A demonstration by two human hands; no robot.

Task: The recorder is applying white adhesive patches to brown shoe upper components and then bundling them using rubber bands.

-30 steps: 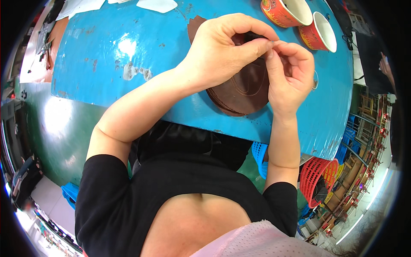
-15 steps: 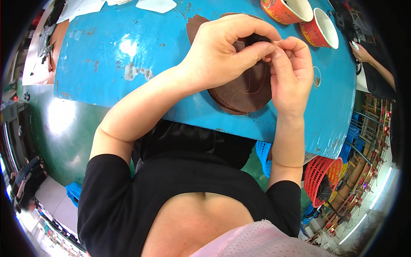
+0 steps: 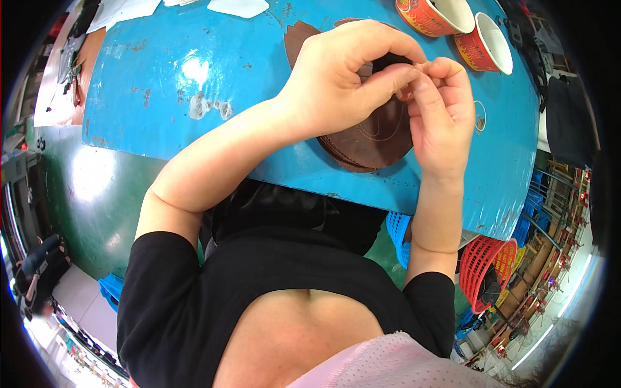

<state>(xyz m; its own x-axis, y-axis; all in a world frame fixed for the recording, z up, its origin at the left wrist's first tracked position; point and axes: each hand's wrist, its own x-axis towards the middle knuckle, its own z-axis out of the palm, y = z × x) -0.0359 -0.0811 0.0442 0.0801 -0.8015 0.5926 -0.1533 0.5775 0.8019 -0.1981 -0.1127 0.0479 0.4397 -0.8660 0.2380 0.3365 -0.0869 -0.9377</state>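
Both hands meet over a stack of brown leather-like pieces [image 3: 372, 145] with stitched lines, lying near the table's front edge. My left hand [image 3: 352, 77] curls from the left, thumb and fingertips closed. My right hand [image 3: 443, 107] pinches from the right, its fingertips against those of the left. What the fingertips grip is too small or too hidden to make out. Something black shows inside the curl of the left hand, but its kind is unclear. A pointed brown end of the pile sticks out beyond the left hand.
Two red paper tubs [image 3: 484, 44] stand at the far right of the blue table [image 3: 155, 110]. A small clear ring-shaped thing [image 3: 480, 116] lies right of my right hand. White papers [image 3: 238, 6] are at the far edge. A red plastic basket [image 3: 479, 271] sits below the table on the right.
My hands stay together over the brown pieces with only slight finger movement. At the far right, another person's hand and forearm have gone out of sight.
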